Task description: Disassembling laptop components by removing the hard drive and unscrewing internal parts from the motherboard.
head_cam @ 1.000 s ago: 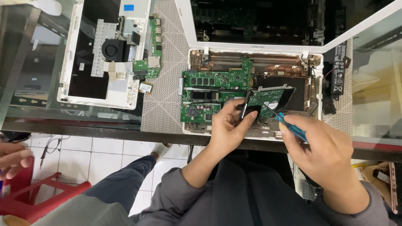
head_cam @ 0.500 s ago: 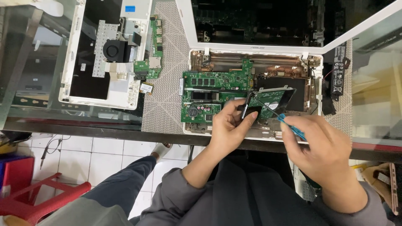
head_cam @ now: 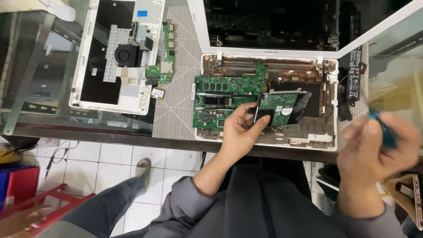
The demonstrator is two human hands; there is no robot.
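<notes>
- The desk [head_cam: 39, 88] has a glossy glass top that shows reflections.
- The mat [head_cam: 178, 88] under the laptops looks like woven, rough grey cloth.
- The laptop shell [head_cam: 207, 75] is smooth white plastic.
- The circuit board [head_cam: 220, 94] is matt green, with shiny copper-coloured metal beside it.
- The drive [head_cam: 282, 105] in the left hand [head_cam: 240, 130] has a dull metal frame.
- The floor [head_cam: 114, 163] is glossy white tile.

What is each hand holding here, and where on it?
Left hand grips the hard drive by its left end, tilted above the laptop base. Right hand, blurred, holds a blue-handled tool by its handle.
</notes>
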